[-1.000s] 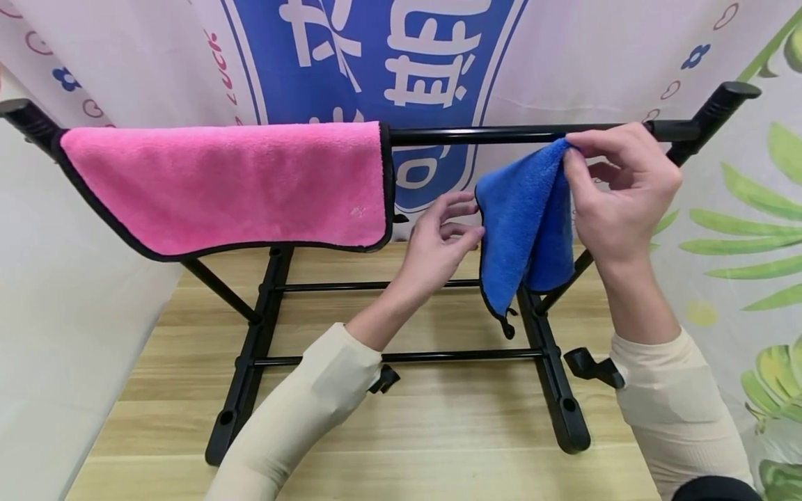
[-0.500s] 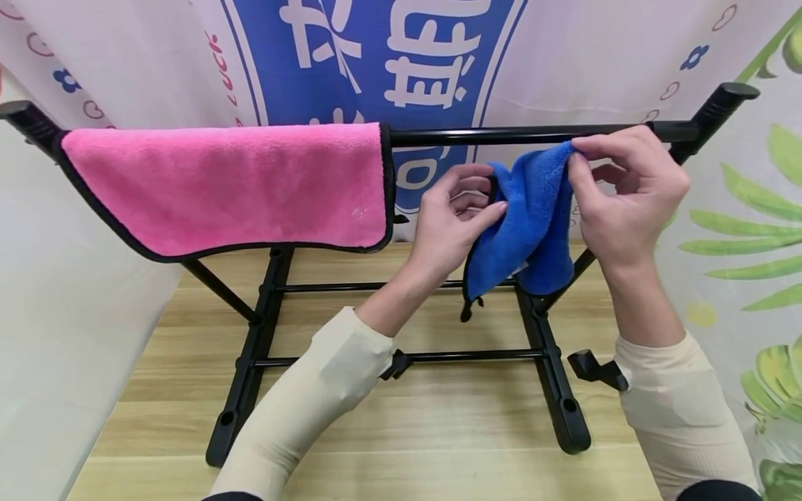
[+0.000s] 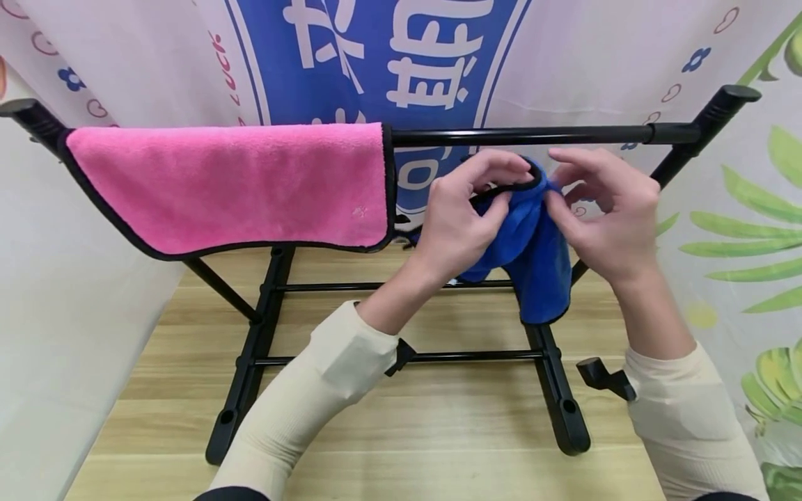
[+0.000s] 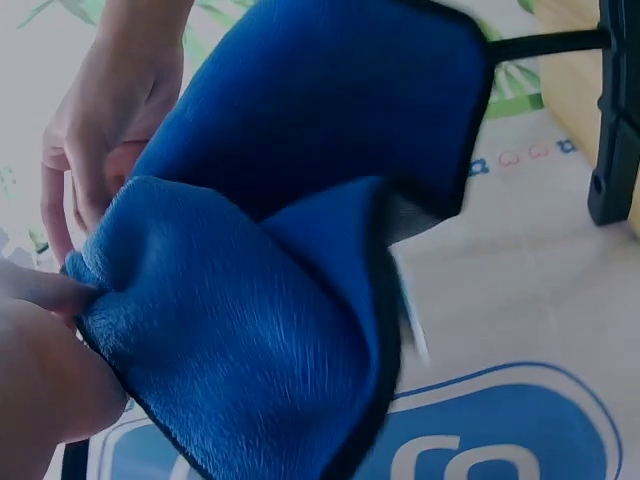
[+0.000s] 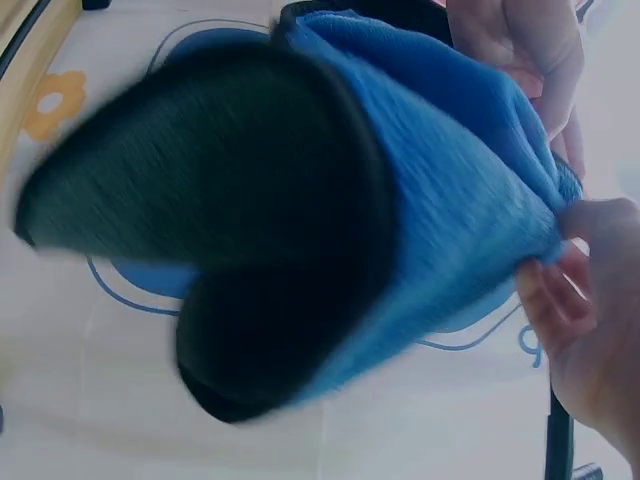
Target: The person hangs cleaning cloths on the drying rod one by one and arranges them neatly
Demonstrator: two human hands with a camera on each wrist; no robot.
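Observation:
A blue plush towel (image 3: 540, 285) with black edging hangs bunched between my two hands, just below the rack's black top bar (image 3: 476, 137). My left hand (image 3: 457, 216) pinches its edge between thumb and fingers. Close by, my right hand (image 3: 617, 209) pinches another part of the same towel. The left wrist view shows the blue towel (image 4: 230, 320) folded over on itself, its lower part loose. Blurred in the right wrist view, the towel (image 5: 450, 200) stretches away from the right fingertips (image 5: 575, 215). On the left of the bar drapes a pink towel (image 3: 232, 188) with black edging.
The black rack stands on a wood-grain surface (image 3: 426, 424); its feet (image 3: 557, 390) and lower crossbars (image 3: 470, 356) lie beneath the hands. A printed curtain (image 3: 564, 62) hangs behind, and a leaf-patterned sheet (image 3: 739, 223) is at the right.
The right hand has come down and left from beside the bar. The left hand has shifted right and gathered the blue towel's edge. The pink towel stays put.

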